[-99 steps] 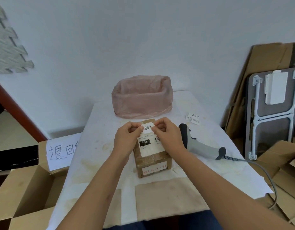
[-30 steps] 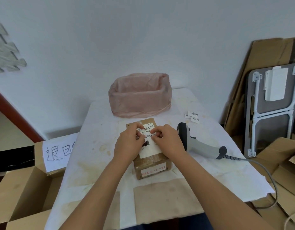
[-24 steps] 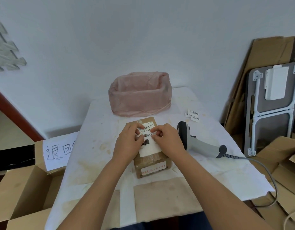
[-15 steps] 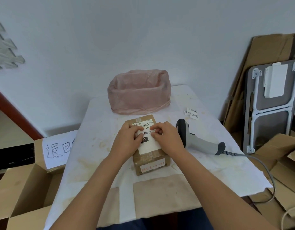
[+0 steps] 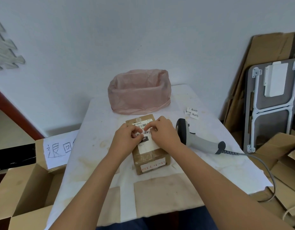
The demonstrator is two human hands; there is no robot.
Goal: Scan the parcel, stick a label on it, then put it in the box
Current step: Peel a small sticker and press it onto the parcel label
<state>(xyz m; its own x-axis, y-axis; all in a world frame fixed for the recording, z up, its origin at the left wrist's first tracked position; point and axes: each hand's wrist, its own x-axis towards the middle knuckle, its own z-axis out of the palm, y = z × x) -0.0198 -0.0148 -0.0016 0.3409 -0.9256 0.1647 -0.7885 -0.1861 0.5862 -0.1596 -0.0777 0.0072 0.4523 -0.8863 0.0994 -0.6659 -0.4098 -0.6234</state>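
Nearest, a stained white cloth table cover (image 5: pixel 97 146) with bare brown patches at the front edge; on it sits the small brown taped cardboard parcel (image 5: pixel 150 159), blocky, glossy tape, a red-marked white strip on its near face. Both bare hands are on top: left hand (image 5: pixel 127 138) and right hand (image 5: pixel 165 132) pinch fingertips together on the small handwritten white paper label (image 5: pixel 146 132), laid over the parcel's printed white shipping sheet. Judgement: label-sticking step; press from the centre outward, flatten edges, keep the barcode uncovered, brace the parcel against sliding. Just right lies the grey-black plastic handheld scanner (image 5: pixel 198 140), corded, untouched. Left, below table level, the open brown cardboard box (image 5: pixel 25 193) with a handwritten paper sign waits. Farther: spare white labels (image 5: pixel 192 112), then a crinkly pink plastic-lined bin (image 5: pixel 138 92) against the wall.
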